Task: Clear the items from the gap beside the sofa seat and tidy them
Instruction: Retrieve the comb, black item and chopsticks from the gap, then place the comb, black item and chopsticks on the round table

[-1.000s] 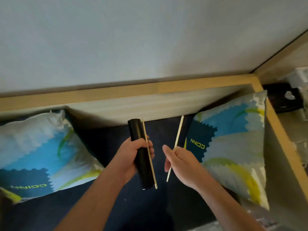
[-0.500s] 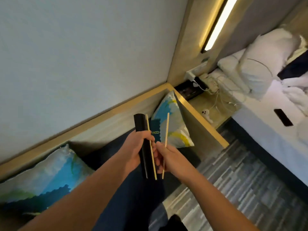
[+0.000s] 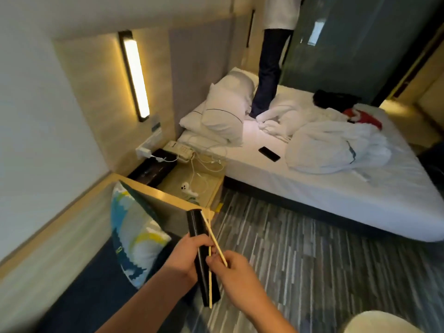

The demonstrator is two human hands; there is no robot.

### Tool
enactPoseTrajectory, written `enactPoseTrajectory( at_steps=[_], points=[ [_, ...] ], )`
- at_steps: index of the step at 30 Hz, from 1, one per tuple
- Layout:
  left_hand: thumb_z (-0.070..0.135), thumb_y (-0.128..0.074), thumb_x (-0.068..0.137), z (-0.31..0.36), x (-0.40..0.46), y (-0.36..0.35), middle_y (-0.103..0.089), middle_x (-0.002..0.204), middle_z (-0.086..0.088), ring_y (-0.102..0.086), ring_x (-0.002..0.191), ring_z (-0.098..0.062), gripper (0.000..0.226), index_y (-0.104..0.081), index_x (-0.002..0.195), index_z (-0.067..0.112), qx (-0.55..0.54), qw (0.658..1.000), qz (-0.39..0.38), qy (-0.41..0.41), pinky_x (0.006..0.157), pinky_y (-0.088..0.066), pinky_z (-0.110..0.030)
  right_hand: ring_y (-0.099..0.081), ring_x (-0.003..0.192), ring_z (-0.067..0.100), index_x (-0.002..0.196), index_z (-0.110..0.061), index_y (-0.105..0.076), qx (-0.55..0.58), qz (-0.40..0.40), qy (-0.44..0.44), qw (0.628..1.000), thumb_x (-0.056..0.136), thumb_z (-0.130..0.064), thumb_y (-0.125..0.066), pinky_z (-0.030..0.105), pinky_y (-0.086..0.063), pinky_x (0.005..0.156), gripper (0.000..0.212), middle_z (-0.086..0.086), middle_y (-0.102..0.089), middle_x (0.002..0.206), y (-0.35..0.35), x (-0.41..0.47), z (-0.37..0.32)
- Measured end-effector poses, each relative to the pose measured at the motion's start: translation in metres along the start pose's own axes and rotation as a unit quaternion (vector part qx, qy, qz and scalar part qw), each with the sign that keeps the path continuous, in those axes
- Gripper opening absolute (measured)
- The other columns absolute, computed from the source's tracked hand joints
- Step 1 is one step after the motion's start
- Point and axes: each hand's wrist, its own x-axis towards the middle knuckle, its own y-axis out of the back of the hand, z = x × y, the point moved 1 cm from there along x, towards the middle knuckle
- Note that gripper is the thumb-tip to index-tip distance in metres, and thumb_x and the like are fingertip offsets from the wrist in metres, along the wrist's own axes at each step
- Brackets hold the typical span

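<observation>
My left hand [image 3: 186, 254] grips a long black tube-like object [image 3: 197, 224] upright, with one wooden chopstick [image 3: 210, 284] pressed along its side. My right hand [image 3: 230, 267] pinches a second wooden chopstick [image 3: 212, 234], which leans across the top part of the black object and crosses the first stick. Both hands are held close together in front of me, above the dark blue sofa seat [image 3: 101, 284] and the edge of the carpet. A blue, white and yellow cushion [image 3: 134, 236] leans in the sofa's corner just left of my hands.
The sofa's wooden arm [image 3: 165, 200] ends beside a bedside table [image 3: 209, 181] with a telephone, cables and a charger. A white bed [image 3: 324, 179] with pillows, crumpled linen and a phone fills the right. Another person stands on the bed. Striped carpet [image 3: 312, 260] lies below.
My view has swung right from the sofa back to the room and bed. My right hand has brought its chopstick against the black object, where it now crosses the other stick.
</observation>
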Motion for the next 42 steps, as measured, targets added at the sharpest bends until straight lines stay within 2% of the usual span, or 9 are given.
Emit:
enactPoseTrajectory(
  at_steps=[5, 10, 12, 15, 18, 23, 28, 37, 42],
  points=[
    [-0.004, -0.056, 0.087, -0.042, 0.016, -0.109, -0.054, 0.069, -0.014, -0.058, 0.062, -0.027, 0.007, -0.055, 0.09, 0.002, 0.045, 0.997, -0.054, 0.028, 0.06, -0.053, -0.036, -0.048, 0.043, -0.004, 0.077, -0.021, -0.06, 0.021, 0.067, 0.001, 0.998, 0.095, -0.035, -0.055, 0.011, -0.033, 0.041, 0.023, -0.011, -0.053, 0.056, 0.103, -0.014, 0.046],
    [-0.009, -0.052, 0.078, -0.089, 0.032, -0.215, -0.048, 0.072, -0.009, -0.047, 0.064, -0.02, 0.018, -0.055, 0.085, 0.008, 0.03, 0.986, -0.13, 0.102, 0.065, -0.038, -0.032, -0.053, 0.054, -0.015, 0.071, -0.037, -0.058, 0.055, 0.14, 0.011, 0.989, 0.086, -0.044, -0.038, 0.005, -0.037, 0.047, 0.026, -0.016, -0.06, 0.062, 0.2, -0.04, 0.084],
    [-0.006, -0.054, 0.072, -0.107, 0.041, -0.244, -0.051, 0.07, -0.008, -0.049, 0.061, -0.019, 0.019, -0.056, 0.085, 0.008, 0.053, 0.98, -0.149, 0.121, 0.06, -0.041, -0.03, -0.051, 0.047, -0.007, 0.062, -0.041, -0.059, 0.104, 0.173, 0.001, 0.979, 0.081, -0.039, -0.035, 0.012, -0.036, 0.046, 0.031, -0.02, -0.059, 0.052, 0.226, -0.049, 0.101],
    [-0.004, -0.054, 0.073, -0.136, 0.056, -0.281, -0.054, 0.066, -0.007, -0.053, 0.054, -0.018, 0.018, -0.056, 0.084, 0.009, 0.104, 0.962, -0.198, 0.158, 0.057, -0.045, -0.03, -0.05, 0.043, 0.009, 0.067, -0.02, -0.054, 0.208, 0.221, -0.03, 0.952, 0.095, -0.025, -0.04, 0.031, -0.038, 0.05, 0.031, -0.004, -0.056, 0.051, 0.257, -0.058, 0.141],
    [0.0, -0.064, 0.058, -0.172, 0.073, -0.32, -0.053, 0.069, -0.008, -0.055, 0.056, -0.02, 0.027, -0.056, 0.083, 0.008, 0.184, 0.926, -0.256, 0.208, 0.056, -0.049, -0.031, -0.047, 0.042, 0.012, 0.083, -0.013, -0.052, 0.29, 0.281, -0.054, 0.913, 0.103, -0.017, -0.045, 0.029, -0.039, 0.045, 0.022, -0.002, -0.054, 0.055, 0.282, -0.076, 0.187],
    [0.0, -0.067, 0.055, -0.226, 0.101, -0.375, -0.053, 0.073, -0.009, -0.052, 0.06, -0.021, 0.025, -0.061, 0.078, 0.008, 0.242, 0.86, -0.34, 0.293, 0.058, -0.048, -0.034, -0.038, 0.051, 0.004, 0.072, -0.022, -0.046, 0.291, 0.397, -0.143, 0.859, 0.098, -0.018, -0.041, 0.025, -0.032, 0.051, 0.027, -0.01, -0.043, 0.06, 0.325, -0.112, 0.243],
    [0.002, -0.071, 0.054, -0.275, 0.123, -0.429, -0.05, 0.073, -0.008, -0.049, 0.06, -0.02, 0.036, -0.056, 0.086, 0.008, 0.322, 0.761, -0.424, 0.371, 0.06, -0.045, -0.034, -0.037, 0.045, 0.01, 0.073, -0.018, -0.046, 0.363, 0.568, -0.239, 0.699, 0.097, -0.026, -0.036, 0.027, -0.031, 0.047, 0.028, -0.007, -0.044, 0.053, 0.317, -0.151, 0.287],
    [0.019, -0.08, 0.07, -0.374, 0.135, -0.465, -0.061, 0.08, -0.006, -0.059, 0.069, -0.02, 0.039, -0.065, 0.104, 0.006, 0.455, 0.663, -0.419, 0.422, 0.069, -0.053, -0.035, -0.045, 0.052, 0.009, 0.101, -0.016, -0.068, 0.454, 0.631, -0.308, 0.549, 0.105, -0.021, -0.039, 0.026, -0.037, 0.055, 0.029, -0.003, -0.055, 0.068, 0.277, -0.185, 0.356],
    [0.022, -0.065, 0.09, -0.45, 0.14, -0.449, -0.062, 0.082, -0.008, -0.059, 0.069, -0.021, 0.034, -0.064, 0.118, 0.003, 0.5, 0.652, -0.388, 0.418, 0.064, -0.052, -0.034, -0.055, 0.068, 0.011, 0.104, -0.019, -0.071, 0.467, 0.635, -0.341, 0.513, 0.103, -0.015, -0.044, 0.025, -0.044, 0.063, 0.028, -0.001, -0.061, 0.079, 0.259, -0.18, 0.425]
  ],
)
